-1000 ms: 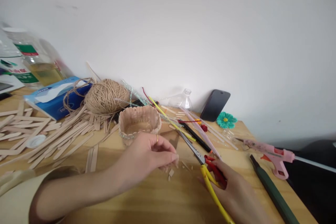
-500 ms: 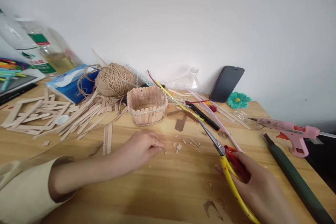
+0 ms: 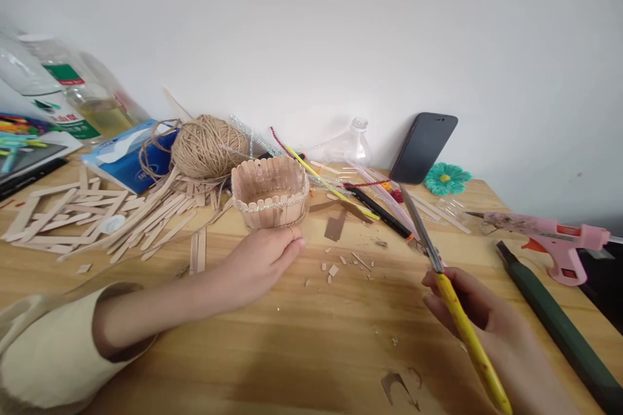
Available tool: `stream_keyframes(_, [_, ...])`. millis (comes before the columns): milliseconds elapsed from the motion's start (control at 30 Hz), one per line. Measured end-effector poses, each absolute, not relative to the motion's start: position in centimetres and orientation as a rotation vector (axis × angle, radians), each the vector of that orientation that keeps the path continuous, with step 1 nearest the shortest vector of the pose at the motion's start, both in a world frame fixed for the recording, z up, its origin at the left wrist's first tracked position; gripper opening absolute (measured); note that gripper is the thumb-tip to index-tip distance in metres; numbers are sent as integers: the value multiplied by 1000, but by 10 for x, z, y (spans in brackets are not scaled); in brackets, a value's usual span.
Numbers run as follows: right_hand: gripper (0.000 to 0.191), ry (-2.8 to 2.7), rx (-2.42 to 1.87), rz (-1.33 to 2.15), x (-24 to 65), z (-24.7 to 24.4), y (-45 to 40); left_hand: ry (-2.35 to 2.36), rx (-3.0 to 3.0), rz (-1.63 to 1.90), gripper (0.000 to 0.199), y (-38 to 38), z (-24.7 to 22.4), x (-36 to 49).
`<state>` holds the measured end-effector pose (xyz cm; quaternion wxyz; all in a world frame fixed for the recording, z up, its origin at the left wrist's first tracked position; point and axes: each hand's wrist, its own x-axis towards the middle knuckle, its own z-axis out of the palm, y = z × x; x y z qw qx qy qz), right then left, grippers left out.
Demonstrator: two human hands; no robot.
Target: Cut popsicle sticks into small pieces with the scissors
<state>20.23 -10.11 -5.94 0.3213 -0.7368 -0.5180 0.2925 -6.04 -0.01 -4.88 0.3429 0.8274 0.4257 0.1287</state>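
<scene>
A small oval basket (image 3: 270,207) of upright craft sticks stands mid-table, with a silvery twisted trim round its side. My left hand (image 3: 265,259) is closed at the front foot of this basket, its fingers curled and partly hidden. Whether it grips the basket or anything else cannot be made out. On the right, my right hand (image 3: 481,311) holds scissors (image 3: 452,311) with yellow and red handles. Their blades are together and point up and away. Small wood chips (image 3: 333,270) lie between the two hands.
Loose craft sticks (image 3: 160,214) and a twine ball (image 3: 209,146) spread left. Behind are pipe cleaners (image 3: 335,185), a black pen (image 3: 379,211), a leaning phone (image 3: 426,148) and a green flower (image 3: 446,178). A pink glue gun (image 3: 559,243) and dark green tool (image 3: 549,318) sit right.
My left hand has moved up and away to the basket's front. My right hand has drawn the scissors right, away from the yellow pipe cleaner, and turned them. The view has shifted slightly.
</scene>
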Motion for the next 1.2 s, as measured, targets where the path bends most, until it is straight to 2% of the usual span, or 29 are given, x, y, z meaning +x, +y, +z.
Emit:
stream_keyframes(67, [29,-1300,-1811,855,198,-56,-93,1025,2140,328,32,2,-50,-58])
stream_keyframes(200, [28,-1256,-1604,966,181,-46,-73,814,2176,378,13,8,-54,-48])
stream_keyframes(333, [25,-1250,-1550,1018,168,-40,-57,665,2299,339,22,14,-52,-37])
stream_keyframes(567, [19,-1132,-1255,1032,179,-52,-48,843,2489,358,24,23,-56,-32])
stream_keyframes(733, [19,-1091,-1280,1048,183,-57,-49,771,2567,350,28,22,-65,-28])
stream_keyframes(1200, [21,-1125,-1307,1060,183,-56,-52,565,2519,140,18,33,-66,4])
